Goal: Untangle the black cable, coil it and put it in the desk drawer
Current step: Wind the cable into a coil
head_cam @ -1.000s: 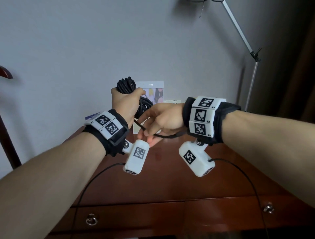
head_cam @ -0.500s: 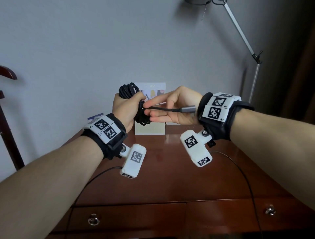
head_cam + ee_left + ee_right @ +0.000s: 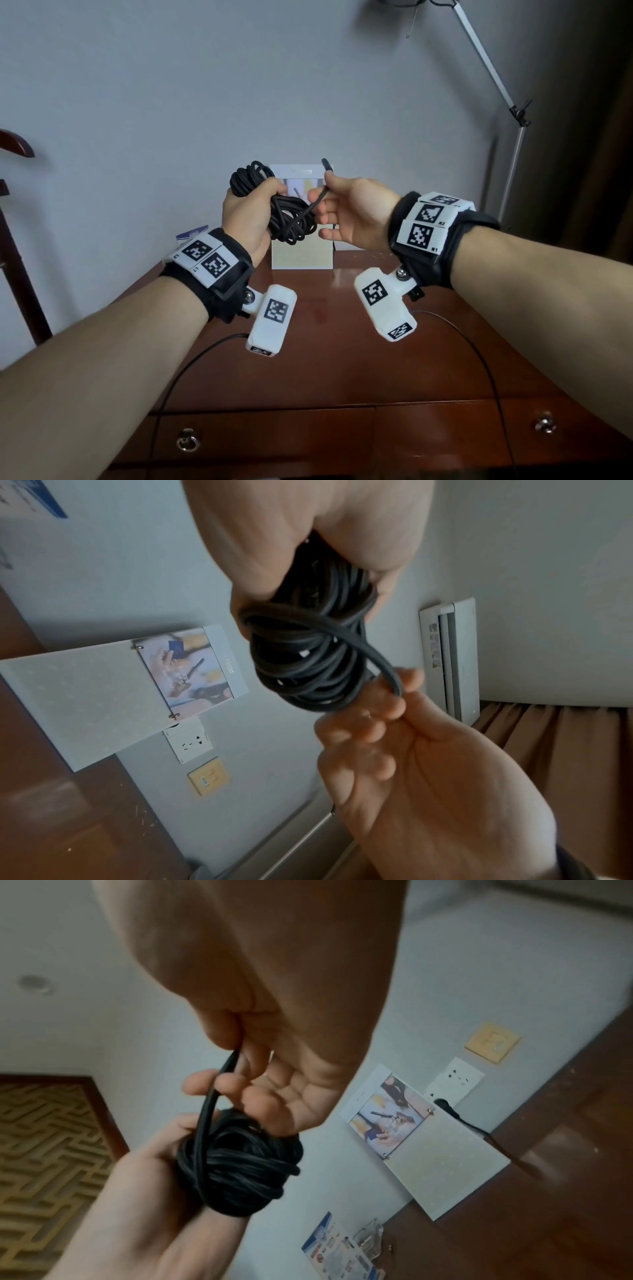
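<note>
Above the desk top, between both raised hands, I see the black cable (image 3: 289, 212): most of it wound into a thick bundle, loops sticking out above and below the fist that holds it. Left hand (image 3: 248, 214) has its fingers curled tight round the middle of that bundle. One loose strand runs from the bundle across to the right hand (image 3: 356, 214), and the plug end (image 3: 326, 164) pokes up past the thumb. Right hand pinches the strand between thumb and the first fingers; the other fingers curl loosely, holding nothing. In the right wrist view the strand (image 3: 210, 1110) passes over the fingertips (image 3: 232, 1085) and down into the bundle; the exact pinch point is blurred, so I only note it sits near the thumb tip.

Below the hands, the desk (image 3: 342, 359) is dark red wood. Two drawers (image 3: 274, 442) along its front edge are closed, each with a metal pull. A calendar stand (image 3: 301, 257) stands against the wall behind the cable. A lamp arm (image 3: 513, 113) rises at the right.
</note>
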